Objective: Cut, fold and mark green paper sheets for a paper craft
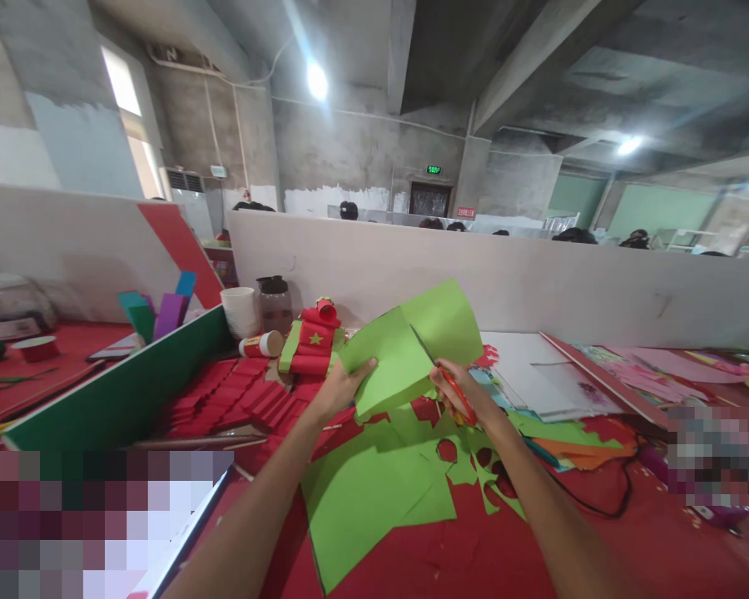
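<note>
My left hand (343,385) grips the near left edge of a green paper sheet (390,362), its thumb on top. In my right hand (458,387) is a pair of scissors (457,393) with orange-red handles. Their blades lie across the sheet from its near edge, and a slit runs up between its two halves. The sheet is held up off the table, its right part curling upward. Below it, more green paper (355,491) lies flat, with cut scraps (468,466) to the right that have round holes in them.
Stacks of folded red paper (225,399) lie to the left, beside a green divider board (118,383). Behind stand paper cups (240,311), a lidded jar (275,304) and a red paper model with a star (315,339). A white partition (362,258) runs along the back. White sheets (549,374) lie right.
</note>
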### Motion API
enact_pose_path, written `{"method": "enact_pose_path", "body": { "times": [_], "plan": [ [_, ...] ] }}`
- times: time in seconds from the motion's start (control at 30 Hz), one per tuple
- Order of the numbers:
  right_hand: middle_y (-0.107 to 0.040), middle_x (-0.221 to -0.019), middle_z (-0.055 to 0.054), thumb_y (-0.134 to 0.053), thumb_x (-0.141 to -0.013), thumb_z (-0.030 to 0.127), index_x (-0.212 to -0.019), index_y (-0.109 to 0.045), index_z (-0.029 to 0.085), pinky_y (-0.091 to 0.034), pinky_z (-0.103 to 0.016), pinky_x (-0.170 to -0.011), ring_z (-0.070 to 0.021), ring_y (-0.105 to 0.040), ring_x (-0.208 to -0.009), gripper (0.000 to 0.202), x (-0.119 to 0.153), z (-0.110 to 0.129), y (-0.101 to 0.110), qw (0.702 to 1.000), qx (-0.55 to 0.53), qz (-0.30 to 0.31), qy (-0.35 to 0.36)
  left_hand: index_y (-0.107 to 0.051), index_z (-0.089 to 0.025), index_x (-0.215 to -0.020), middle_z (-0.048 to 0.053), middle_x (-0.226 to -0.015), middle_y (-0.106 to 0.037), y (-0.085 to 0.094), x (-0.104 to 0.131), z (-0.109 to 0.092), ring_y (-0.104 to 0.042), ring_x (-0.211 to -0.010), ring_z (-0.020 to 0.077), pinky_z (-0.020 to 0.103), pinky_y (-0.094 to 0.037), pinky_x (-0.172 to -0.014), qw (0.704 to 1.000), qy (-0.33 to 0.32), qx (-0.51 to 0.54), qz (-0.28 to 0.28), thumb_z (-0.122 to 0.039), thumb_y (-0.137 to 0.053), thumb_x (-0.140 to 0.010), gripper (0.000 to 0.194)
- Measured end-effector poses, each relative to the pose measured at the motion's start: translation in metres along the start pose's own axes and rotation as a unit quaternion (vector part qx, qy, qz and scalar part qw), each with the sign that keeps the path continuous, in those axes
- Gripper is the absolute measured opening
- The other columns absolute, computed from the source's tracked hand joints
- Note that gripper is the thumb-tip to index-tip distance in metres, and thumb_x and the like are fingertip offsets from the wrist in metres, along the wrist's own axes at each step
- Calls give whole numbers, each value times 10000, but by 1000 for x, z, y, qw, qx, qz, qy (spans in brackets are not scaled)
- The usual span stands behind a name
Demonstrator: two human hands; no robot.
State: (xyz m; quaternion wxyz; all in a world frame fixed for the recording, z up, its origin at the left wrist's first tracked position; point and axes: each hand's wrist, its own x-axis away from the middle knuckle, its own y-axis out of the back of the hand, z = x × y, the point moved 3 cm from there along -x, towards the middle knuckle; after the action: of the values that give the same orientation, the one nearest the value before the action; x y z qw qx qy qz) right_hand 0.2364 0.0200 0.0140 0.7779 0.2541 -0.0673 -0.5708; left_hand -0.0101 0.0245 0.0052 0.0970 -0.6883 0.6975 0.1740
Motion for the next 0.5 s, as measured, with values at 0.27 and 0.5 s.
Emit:
{"method": "enact_pose_path", "body": {
  "times": [0.27,0.5],
  "plan": [
    [-446,-474,76,-532,-820,698,-1247,-501,163,-377,-238,-313,-133,-462,-336,685,-6,-9,-2,1000,-4,-27,-5,-508,-186,-1346,128,-1382,-554,0,-3,4,-524,-1257,284,464,-373,-1098,1000,-5,2,4,-513,-649,-821,635],
    [-466,-484,73,-477,-841,713,-1177,-513,150,-386,-231,-328,-125,-469,-343,656,-5,-8,-1,1000,17,-19,0,-545,-174,-1295,134,-1340,-586,0,-1,4,-549,-1229,289,489,-375,-1096,1000,17,7,17,-516,-651,-821,594]
  ]
}}
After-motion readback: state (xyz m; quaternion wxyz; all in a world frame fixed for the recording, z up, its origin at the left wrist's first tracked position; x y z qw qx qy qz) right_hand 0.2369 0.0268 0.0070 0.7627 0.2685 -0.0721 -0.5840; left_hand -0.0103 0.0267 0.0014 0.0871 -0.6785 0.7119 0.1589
